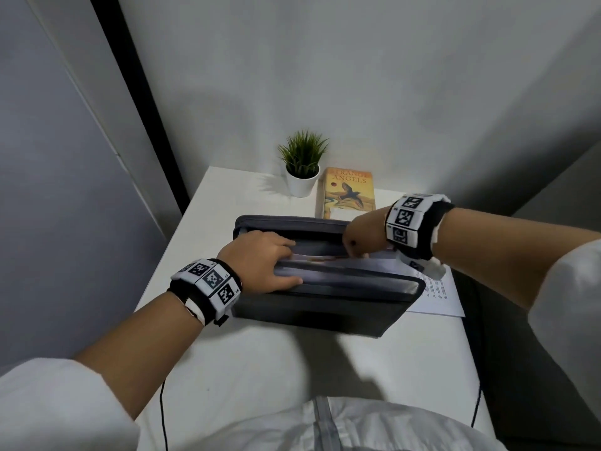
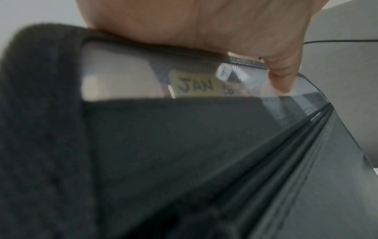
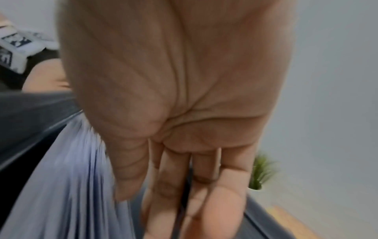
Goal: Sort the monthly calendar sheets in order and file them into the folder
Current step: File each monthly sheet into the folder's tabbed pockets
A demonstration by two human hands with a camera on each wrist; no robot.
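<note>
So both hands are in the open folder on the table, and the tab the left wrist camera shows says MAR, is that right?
Not quite. The tab reads JAN, not MAR, as the left wrist view shows. The rest holds: the left hand and right hand are both in the open folder on the table.

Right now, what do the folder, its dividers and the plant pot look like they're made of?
The folder looks like dark grey woven fabric: matte, with soft edges. Its dividers seem to be thin translucent plastic, since light glints along their fanned edges. The plant pot is smooth and white, ceramic or plastic; the pictures cannot settle which.
</note>
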